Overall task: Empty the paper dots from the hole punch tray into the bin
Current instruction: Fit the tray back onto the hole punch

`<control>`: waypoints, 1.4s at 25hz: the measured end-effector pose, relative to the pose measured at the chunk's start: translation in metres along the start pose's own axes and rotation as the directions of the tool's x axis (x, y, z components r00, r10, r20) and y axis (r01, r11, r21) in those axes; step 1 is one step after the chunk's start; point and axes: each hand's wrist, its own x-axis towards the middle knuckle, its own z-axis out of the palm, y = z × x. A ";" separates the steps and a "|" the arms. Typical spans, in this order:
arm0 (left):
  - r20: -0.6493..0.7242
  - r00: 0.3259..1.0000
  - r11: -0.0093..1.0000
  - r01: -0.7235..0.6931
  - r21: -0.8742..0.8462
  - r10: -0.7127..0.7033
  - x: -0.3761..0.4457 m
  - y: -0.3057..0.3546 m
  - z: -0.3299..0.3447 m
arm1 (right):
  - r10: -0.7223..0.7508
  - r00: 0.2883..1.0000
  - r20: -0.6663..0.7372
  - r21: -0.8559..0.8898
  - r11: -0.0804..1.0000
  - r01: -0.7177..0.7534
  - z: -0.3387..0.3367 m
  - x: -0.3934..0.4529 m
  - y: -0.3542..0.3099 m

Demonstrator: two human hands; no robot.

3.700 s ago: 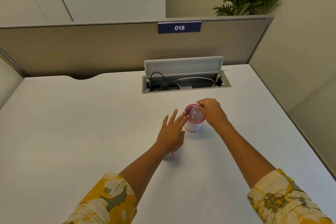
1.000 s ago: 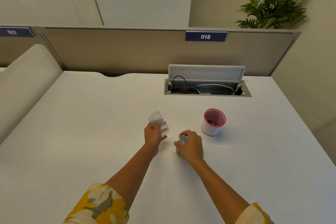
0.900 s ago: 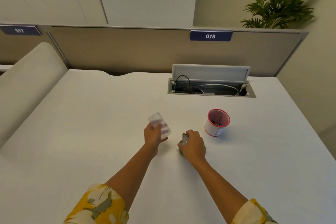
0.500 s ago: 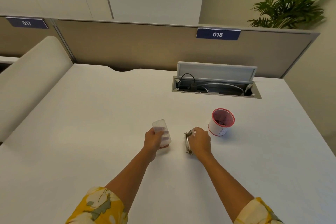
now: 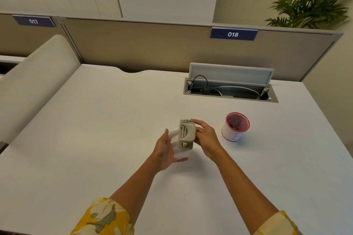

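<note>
My right hand (image 5: pixel 207 140) grips a small grey hole punch (image 5: pixel 186 133), lifted off the desk and turned on its side. My left hand (image 5: pixel 164 150) holds the clear plastic tray (image 5: pixel 178 150) right beside and partly behind the punch, touching it. The bin is a small white cup with a red rim (image 5: pixel 236 127), standing upright on the desk to the right of both hands; dark paper bits show inside it.
The white desk (image 5: pixel 95 139) spreads around the hands. An open cable box with wires (image 5: pixel 229 89) sits behind the cup. A beige partition (image 5: pixel 152 47) closes the back, and a padded divider (image 5: pixel 34 82) stands at the left.
My right hand has picked the punch up off the desk and turned it toward the tray. My left hand has brought the tray in against the punch.
</note>
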 end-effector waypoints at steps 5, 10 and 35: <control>0.030 0.998 0.999 0.051 -0.020 -0.050 -0.002 -0.001 0.001 | -0.122 0.991 0.050 -0.303 0.944 0.132 0.016 -0.008 0.009; 0.034 0.997 0.998 0.065 -0.019 -0.065 -0.003 -0.003 -0.001 | -0.168 0.985 0.036 -0.346 0.923 0.170 0.022 -0.011 0.012; 0.131 0.991 0.992 0.012 0.124 -0.028 0.002 0.002 0.011 | -0.275 0.961 -0.014 -0.427 0.871 0.243 -0.006 -0.013 0.017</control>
